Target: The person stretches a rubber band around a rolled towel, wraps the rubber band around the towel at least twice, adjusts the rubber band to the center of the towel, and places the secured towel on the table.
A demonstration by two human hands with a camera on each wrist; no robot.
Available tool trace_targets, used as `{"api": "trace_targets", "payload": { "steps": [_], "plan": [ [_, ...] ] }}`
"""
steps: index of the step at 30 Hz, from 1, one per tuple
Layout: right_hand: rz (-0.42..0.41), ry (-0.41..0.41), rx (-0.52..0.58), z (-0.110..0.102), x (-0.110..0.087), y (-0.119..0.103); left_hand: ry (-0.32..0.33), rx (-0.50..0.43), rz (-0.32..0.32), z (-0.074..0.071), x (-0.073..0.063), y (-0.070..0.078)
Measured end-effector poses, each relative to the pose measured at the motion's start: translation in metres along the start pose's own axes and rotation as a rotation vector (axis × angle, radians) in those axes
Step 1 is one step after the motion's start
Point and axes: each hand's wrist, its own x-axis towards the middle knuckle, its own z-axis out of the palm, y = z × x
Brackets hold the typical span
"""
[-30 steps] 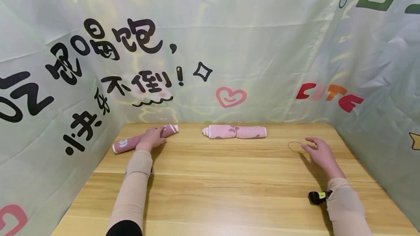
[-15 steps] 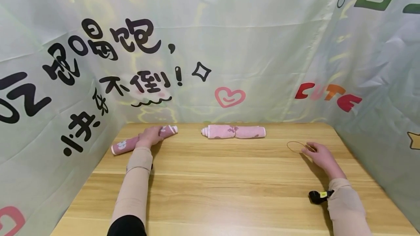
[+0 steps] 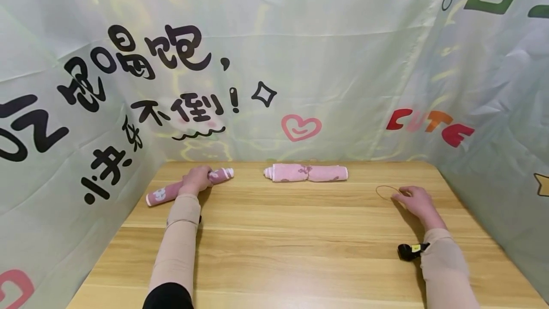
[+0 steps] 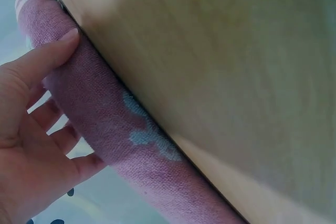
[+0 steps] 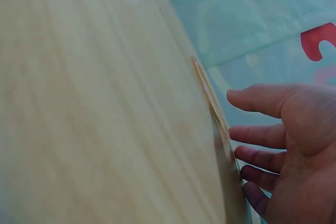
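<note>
Head view: we see a pale printed cloth (image 3: 351,70) hanging behind and along both sides of a wood-grain surface (image 3: 300,232). Toward the back left of that surface we find a dusky-pink rolled towel (image 3: 169,190), lying aslant, with white trim at both ends. A lighter pink rolled towel (image 3: 328,173) lies apart from it, near the middle and close to the back edge. We see the left hand (image 3: 195,181) gripping the dusky-pink roll; in the left wrist view its thumb lies across one side while its fingers press along the other. The right hand (image 3: 418,202), at the far right, has its fingers nearly straight and its thumb held apart from them. A black device (image 3: 409,252) sits at that wrist. Smallest, we have a thin looped band (image 5: 206,90) at the right hand's fingertips; one seems to touch it, though we cannot tell whether the loop rests on the surface.
</note>
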Motion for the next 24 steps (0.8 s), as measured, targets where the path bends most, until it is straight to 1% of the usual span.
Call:
{"api": "trace_targets", "payload": {
  "steps": [4,12,19,24],
  "plan": [
    [0.024,-0.007,0.023,0.0,0.001,-0.001,0.03,0.008,0.023,0.0,-0.001,0.0],
    [0.015,0.041,0.032,0.0,0.001,0.0,0.093,0.051,0.091,0.002,-0.008,0.006],
    [0.008,0.084,0.073,0.003,0.001,0.001,0.136,0.041,0.102,-0.003,-0.017,0.016],
    [-0.002,0.103,0.071,0.006,0.002,0.003,0.182,0.018,0.114,-0.006,-0.025,0.023]
  ]
}}
